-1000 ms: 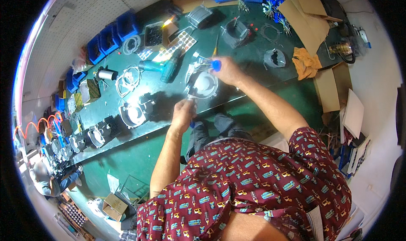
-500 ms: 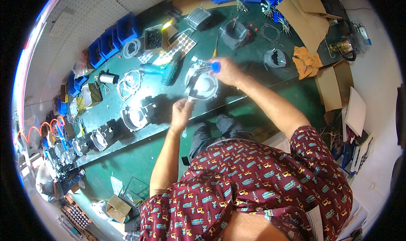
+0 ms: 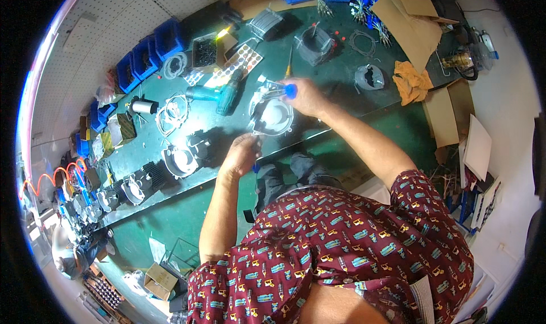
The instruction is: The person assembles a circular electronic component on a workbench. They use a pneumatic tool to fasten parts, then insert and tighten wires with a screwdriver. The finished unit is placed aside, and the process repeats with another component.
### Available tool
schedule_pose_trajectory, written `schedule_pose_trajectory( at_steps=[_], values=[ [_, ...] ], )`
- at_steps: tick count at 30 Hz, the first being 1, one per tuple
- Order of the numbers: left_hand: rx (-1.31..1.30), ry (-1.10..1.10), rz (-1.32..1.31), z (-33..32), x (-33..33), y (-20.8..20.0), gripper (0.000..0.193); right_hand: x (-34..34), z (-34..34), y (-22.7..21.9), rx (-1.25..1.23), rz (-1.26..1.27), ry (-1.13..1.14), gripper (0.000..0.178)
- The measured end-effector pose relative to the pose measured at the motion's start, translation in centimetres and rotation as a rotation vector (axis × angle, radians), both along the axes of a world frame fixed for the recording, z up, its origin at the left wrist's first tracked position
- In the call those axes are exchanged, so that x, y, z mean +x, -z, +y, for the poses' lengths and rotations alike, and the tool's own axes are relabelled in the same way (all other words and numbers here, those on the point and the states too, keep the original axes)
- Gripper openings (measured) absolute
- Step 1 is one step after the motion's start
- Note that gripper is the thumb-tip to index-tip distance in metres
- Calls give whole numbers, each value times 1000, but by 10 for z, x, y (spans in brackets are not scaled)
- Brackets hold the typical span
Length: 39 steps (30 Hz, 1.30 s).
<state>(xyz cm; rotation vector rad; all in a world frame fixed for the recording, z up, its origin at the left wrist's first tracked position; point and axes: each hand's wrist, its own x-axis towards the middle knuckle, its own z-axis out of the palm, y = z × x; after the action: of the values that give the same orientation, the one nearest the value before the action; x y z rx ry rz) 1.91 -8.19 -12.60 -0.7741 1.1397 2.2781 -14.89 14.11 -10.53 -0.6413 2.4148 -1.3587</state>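
Note:
In front of me, near the table's edge, is a round pale metal housing (image 3: pixel 274 119) with thin wires at its upper side. My right hand (image 3: pixel 309 98) is closed at its upper right, gripping a blue part with wires (image 3: pixel 290 91); the fingers hide some of it. My left hand (image 3: pixel 242 154) is curled at the lower left rim of the housing. What its fingers hold, if anything, cannot be made out; a small blue thing (image 3: pixel 256 167) shows just below them. A green power drill (image 3: pixel 222 94) lies left of the housing, and a yellow-handled screwdriver (image 3: pixel 289 71) lies beyond it.
Several motor-like housings (image 3: pixel 182 160) line the front edge at left. Coiled white cable (image 3: pixel 172 115), a sticker sheet (image 3: pixel 243 59) and blue bins (image 3: pixel 145 58) lie beyond. At right are a ring-shaped part (image 3: pixel 369 78), an orange cloth (image 3: pixel 412 83) and cardboard (image 3: pixel 410 25). Another person (image 3: pixel 67 251) sits far left.
My left hand has turned and dropped slightly from the housing's rim, and a blue thing now shows below it. My right hand and the housing have hardly moved.

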Motion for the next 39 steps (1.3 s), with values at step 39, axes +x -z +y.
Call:
schedule_pose_trajectory(
  at_steps=[39],
  values=[
    [-215, 40, 250, 10, 20, 34, 23, -3, 3, 11, -12, -54, -8, 42]
  ],
)
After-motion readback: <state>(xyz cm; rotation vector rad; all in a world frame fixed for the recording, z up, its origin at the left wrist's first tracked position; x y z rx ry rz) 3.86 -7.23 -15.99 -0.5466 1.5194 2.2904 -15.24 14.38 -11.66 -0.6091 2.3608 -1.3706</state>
